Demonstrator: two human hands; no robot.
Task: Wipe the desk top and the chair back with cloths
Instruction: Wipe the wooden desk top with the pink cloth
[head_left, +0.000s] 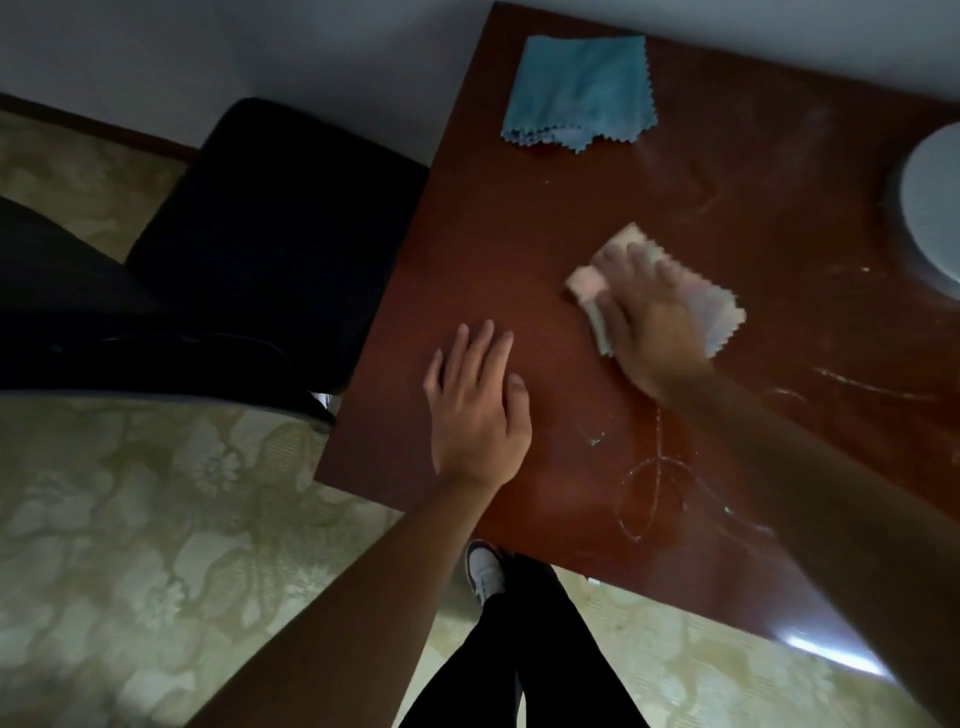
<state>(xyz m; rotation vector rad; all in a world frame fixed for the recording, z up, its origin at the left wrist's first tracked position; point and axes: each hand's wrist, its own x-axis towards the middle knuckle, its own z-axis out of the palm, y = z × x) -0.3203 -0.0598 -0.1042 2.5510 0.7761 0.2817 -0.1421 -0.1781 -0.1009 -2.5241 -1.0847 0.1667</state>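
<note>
With our right hand (652, 317) pressing the pink cloth (722, 317) flat mid-surface (519, 249), seemingly mid-swipe, and our left hand (478, 410) spread flat beside it, we risk knocking the grey dish (930, 202) or merely smearing the streaks (654, 483).

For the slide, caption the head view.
Right hand presses pink cloth on scuffed desk; left hand rests flat; blue cloth unused.

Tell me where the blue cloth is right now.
The folded blue zigzag-edged cloth lies untouched at the far end of the reddish-brown wooden desk, beyond both hands.
</note>
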